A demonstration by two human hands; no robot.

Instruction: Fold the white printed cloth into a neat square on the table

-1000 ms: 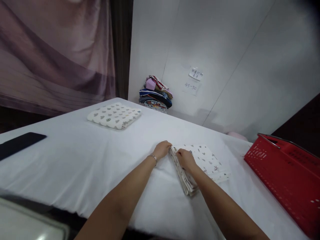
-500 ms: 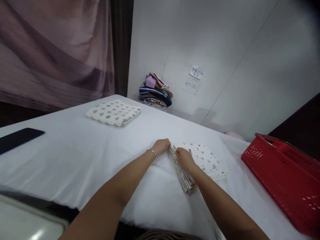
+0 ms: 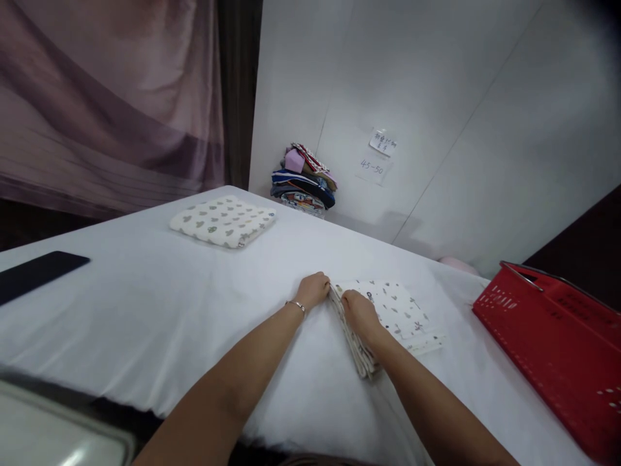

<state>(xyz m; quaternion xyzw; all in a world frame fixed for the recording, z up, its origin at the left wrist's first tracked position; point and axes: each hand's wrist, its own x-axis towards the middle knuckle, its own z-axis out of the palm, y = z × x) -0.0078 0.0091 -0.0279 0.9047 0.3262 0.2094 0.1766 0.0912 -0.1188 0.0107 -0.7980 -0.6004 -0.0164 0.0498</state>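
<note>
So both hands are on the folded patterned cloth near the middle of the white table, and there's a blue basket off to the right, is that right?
Not quite: the basket is red, not blue, as the head view shows. The rest holds: the left hand and right hand are at the folded patterned cloth on the white table, with the basket off to the right.

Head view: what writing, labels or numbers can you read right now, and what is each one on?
"45-50": handwritten on the lower paper note taped to the white wall.
Upper paper note: handwritten characters, too small and blurred to read.
Folded printed cloth under the hands: only small pictures, no readable text.
Red basket: no label visible.
</note>
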